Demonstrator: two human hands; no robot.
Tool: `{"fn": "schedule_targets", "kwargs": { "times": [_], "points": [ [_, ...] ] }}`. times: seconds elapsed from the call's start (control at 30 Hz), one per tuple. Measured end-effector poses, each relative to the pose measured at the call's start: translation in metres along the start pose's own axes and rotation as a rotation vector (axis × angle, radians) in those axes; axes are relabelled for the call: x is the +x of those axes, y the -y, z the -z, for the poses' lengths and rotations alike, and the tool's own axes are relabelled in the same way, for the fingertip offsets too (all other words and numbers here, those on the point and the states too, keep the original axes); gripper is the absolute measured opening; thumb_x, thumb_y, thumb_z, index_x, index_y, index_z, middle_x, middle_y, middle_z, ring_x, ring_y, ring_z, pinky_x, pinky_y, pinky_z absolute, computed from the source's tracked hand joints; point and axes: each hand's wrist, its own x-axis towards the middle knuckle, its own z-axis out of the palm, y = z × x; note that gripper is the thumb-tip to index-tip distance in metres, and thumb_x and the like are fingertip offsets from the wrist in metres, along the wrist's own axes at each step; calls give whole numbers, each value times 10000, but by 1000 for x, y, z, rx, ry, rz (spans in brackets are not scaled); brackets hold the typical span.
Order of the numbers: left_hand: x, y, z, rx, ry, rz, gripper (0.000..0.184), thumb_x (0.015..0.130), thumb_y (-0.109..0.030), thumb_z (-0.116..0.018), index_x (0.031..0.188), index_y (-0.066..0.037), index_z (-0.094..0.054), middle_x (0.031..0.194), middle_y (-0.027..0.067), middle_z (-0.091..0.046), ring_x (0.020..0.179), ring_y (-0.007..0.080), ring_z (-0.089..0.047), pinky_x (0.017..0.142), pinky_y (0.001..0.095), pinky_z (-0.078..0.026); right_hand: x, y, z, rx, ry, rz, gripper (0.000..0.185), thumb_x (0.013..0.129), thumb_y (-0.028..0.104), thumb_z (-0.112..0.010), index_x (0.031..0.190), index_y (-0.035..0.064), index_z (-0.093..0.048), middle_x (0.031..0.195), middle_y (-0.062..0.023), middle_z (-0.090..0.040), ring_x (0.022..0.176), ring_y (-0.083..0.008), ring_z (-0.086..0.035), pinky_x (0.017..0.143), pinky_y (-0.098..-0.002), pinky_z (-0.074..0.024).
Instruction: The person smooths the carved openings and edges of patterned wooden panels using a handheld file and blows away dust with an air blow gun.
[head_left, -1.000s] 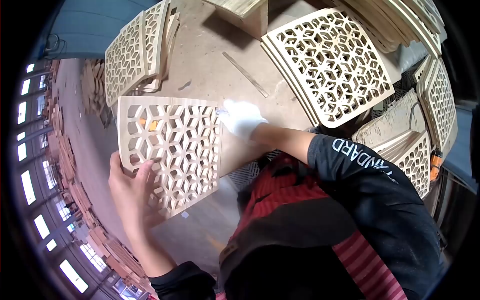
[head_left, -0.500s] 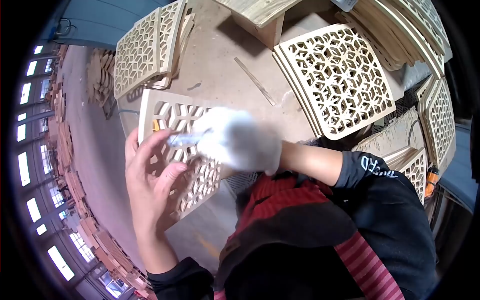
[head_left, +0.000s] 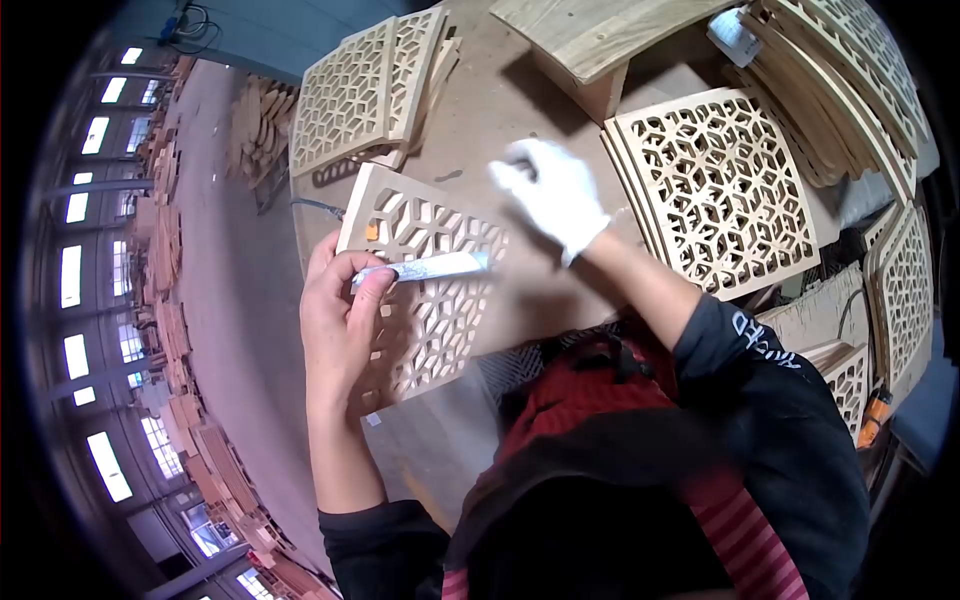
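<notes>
My bare left hand (head_left: 340, 310) pinches a narrow whitish-grey strip (head_left: 435, 266) between thumb and fingers. The strip lies across the face of a pale wooden lattice panel (head_left: 362, 200), which is tilted, and the fingertips behind the panel's edge are hidden. A small yellow-orange mark (head_left: 373, 231) shows near the panel's upper left corner. My right hand (head_left: 560, 195), in a white glove, is over the table to the right of the panel. Its fingers are bent and apart, with nothing visible in them.
Lattice panels lie in a stack (head_left: 715, 190) on the right, with another stack (head_left: 370, 90) at the back left. A wooden board on a support (head_left: 590, 40) stands at the back. An orange tool (head_left: 875, 415) is at the far right.
My right hand has left the strip and moved right and away from me over the table. My left hand still holds the strip. The whole view has shifted, with things lower and further right.
</notes>
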Motion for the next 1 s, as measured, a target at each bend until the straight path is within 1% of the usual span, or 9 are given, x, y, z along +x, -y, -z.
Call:
{"fn": "schedule_targets", "kwargs": {
  "times": [0.03,0.1,0.17,0.3,0.53,0.67,0.77,0.9,1.0],
  "points": [
    [1,0,1,-33,-6,15,140,870,-96,-672,905,36,-643,1267,143,-553,1025,229,-587,847,304,-470,11,-38,-7,-308,-141,64,422,843,356,-684,1129,51,-622,1106,-185,-633,957,-339,-639,853,-404,-511],
    [2,-2,1,-108,-10,54,127,873,-88,-664,903,33,-642,1265,122,-557,1015,191,-576,847,288,-459,18,-82,-9,-589,-86,-36,390,806,267,-711,1103,40,-598,1088,-217,-596,965,-378,-615,841,-470,-500],
    [3,0,-1,-77,-29,17,129,874,-87,-663,901,36,-640,1273,118,-551,1000,182,-577,843,287,-461,15,-111,-10,-773,-11,88,296,828,185,-657,1077,39,-591,1027,-229,-597,931,-390,-607,826,-470,-503],
    [2,-3,-1,-140,-15,27,104,849,-37,-675,908,44,-645,1291,132,-535,1013,160,-569,835,268,-466,6,-116,-22,-862,14,175,157,841,58,-547,992,31,-580,893,-204,-620,869,-350,-624,776,-425,-517],
    [-2,-1,-5,-134,-52,-26,192,769,19,-734,952,28,-679,1346,162,-509,1122,222,-571,895,304,-477,-26,-95,4,-830,279,84,207,829,38,-554,1032,17,-586,1055,-243,-618,972,-366,-629,862,-423,-509],
    [-5,0,-9,-102,-66,-25,218,748,15,-761,953,34,-689,1363,167,-503,1125,234,-577,878,318,-496,-27,-83,15,-518,305,-150,188,818,84,-505,991,30,-556,1072,-253,-618,1021,-433,-594,885,-481,-478],
    [-6,-3,-9,-72,-78,-31,257,733,4,-778,976,32,-698,1359,165,-511,1108,235,-588,862,323,-508,-28,-27,26,-86,424,-216,267,866,201,-588,1075,34,-594,1101,-248,-622,1019,-375,-619,864,-430,-489],
    [-10,-5,-9,-120,-59,-73,246,733,46,-761,968,49,-689,1341,152,-523,1139,224,-574,923,317,-484,-49,39,19,469,531,-24,474,860,397,-689,1117,7,-605,980,-143,-672,922,-232,-643,805,-378,-507],
    [-13,-13,-9,-207,-64,-87,276,721,61,-761,985,55,-678,1341,147,-520,1167,222,-560,958,315,-474,-58,57,12,717,674,-37,404,885,322,-674,1127,2,-624,992,-134,-676,944,-237,-643,828,-373,-504]
  ]
}}
